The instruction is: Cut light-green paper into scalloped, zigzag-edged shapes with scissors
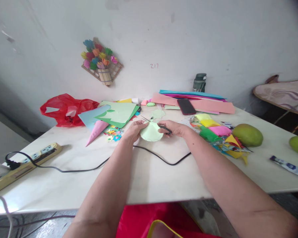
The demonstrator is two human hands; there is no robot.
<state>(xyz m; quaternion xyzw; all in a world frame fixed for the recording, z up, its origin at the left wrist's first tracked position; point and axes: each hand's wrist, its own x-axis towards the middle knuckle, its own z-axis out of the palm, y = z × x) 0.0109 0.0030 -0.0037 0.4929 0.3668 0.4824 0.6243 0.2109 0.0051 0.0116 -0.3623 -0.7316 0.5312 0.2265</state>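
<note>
My left hand (137, 129) pinches the left edge of a pale green, rounded piece of paper (152, 133) with curved lines drawn along its lower rim. In my right hand (173, 128) is a pair of scissors (166, 129) with dark handles. Its blades point left across the top of the paper and look parted. Just behind lies a second pale green paper piece (158, 114) on the white table (149, 178). Whether the blades touch the paper's edge is too small to tell.
Left are a red plastic bag (67, 110), green sheets (119, 112), a pink paper cone (96, 130) and a power strip (39, 158). A black cable (89, 171) crosses before me. Right are a phone (186, 106), coloured clay packs (208, 123), paper scraps (232, 147) and a green mango (248, 135).
</note>
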